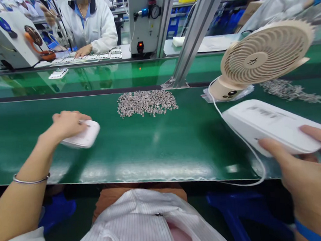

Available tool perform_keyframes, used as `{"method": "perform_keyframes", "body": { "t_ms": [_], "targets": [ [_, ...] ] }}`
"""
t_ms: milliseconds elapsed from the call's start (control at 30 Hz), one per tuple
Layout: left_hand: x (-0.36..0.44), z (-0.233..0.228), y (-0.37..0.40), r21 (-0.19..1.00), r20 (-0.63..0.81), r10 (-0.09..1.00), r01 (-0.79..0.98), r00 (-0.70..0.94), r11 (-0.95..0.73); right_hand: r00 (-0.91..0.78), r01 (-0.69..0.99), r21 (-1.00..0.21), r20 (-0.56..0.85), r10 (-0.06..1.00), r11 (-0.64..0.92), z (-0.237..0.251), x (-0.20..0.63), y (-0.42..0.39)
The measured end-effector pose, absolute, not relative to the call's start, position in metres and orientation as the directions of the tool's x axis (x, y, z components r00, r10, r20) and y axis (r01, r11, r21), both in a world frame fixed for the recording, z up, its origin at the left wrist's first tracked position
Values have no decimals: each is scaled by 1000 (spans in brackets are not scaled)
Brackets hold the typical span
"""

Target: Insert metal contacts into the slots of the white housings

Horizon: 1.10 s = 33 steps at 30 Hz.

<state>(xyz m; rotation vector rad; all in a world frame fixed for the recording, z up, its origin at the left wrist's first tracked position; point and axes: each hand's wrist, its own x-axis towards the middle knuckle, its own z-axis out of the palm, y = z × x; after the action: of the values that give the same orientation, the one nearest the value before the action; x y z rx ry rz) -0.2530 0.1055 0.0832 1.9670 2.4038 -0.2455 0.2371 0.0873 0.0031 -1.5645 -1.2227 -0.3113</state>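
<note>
Two white cases (pixel 81 137), two metal-part piles (pixel 147 103), one fan (pixel 265 53)

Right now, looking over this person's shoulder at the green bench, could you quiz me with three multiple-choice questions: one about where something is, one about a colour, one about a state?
1. Where does the heap of small metal parts lie?
A. on the green belt, between the two hands
B. in the worker's lap
C. on top of the fan

2. What colour is the desk fan?
A. bright red
B. beige
C. black

3. What is the left hand doing?
A. hanging free in the air
B. resting on a small white case on the belt
C. gripping the fan's cable

Answers:
1 A, the heap sits mid-belt, beyond both hands.
2 B, its grille and base are pale beige.
3 B, the fingers lie over the case; the right hand holds a larger white case.
</note>
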Motion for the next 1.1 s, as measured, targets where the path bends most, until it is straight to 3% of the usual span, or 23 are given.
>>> {"method": "perform_keyframes", "body": {
  "t_ms": [67, 133, 200, 267, 333, 433, 500, 633, 733, 867, 967, 1100],
  "targets": [
    [-289, 85, 99, -118, -29, 943, 938, -332, 327, 177, 805, -484, 749, 639, 344, 6, 212, 72],
    [-307, 86, 90, -88, 31, 914, 910, -404, 405, -115, 670, -474, 695, 710, 572, 6, 183, 63],
    [-305, 85, 79, -28, 114, 896, 901, -428, 434, -306, 533, -530, 606, 734, 660, 7, 155, 61],
    [-287, 80, 69, 62, 186, 917, 936, -353, 347, -437, 429, -620, 494, 752, 657, 9, 131, 69],
    [-258, 72, 59, 175, 158, 967, 970, -200, 172, -484, 369, -714, 399, 779, 595, 13, 112, 87],
    [-209, 56, 46, 352, 112, 992, 932, 54, -91, -355, 398, -789, 338, 872, 468, 18, 83, 128],
    [-181, 47, 39, 441, 138, 972, 867, 189, -231, -289, 514, -748, 311, 906, 420, 18, 63, 156],
    [-148, 32, 33, 524, 146, 958, 802, 248, -287, -284, 725, -575, 253, 925, 380, 8, 34, 191],
    [-139, 28, 30, 481, 167, 955, 826, 243, -294, -299, 766, -502, 273, 914, 401, 1, 26, 197],
    [-131, 27, 16, 245, 224, 973, 963, 54, -109, -310, 761, -478, 326, 893, 439, -1, 29, 195],
    [-117, 23, -1, 142, 366, 931, 989, -12, -43, -289, 693, -569, 342, 894, 442, 5, 36, 190],
    [-94, 22, -14, 0, 406, 895, 979, 185, -203, -263, 500, -750, 344, 901, 432, 19, 44, 172]
  ]
}}
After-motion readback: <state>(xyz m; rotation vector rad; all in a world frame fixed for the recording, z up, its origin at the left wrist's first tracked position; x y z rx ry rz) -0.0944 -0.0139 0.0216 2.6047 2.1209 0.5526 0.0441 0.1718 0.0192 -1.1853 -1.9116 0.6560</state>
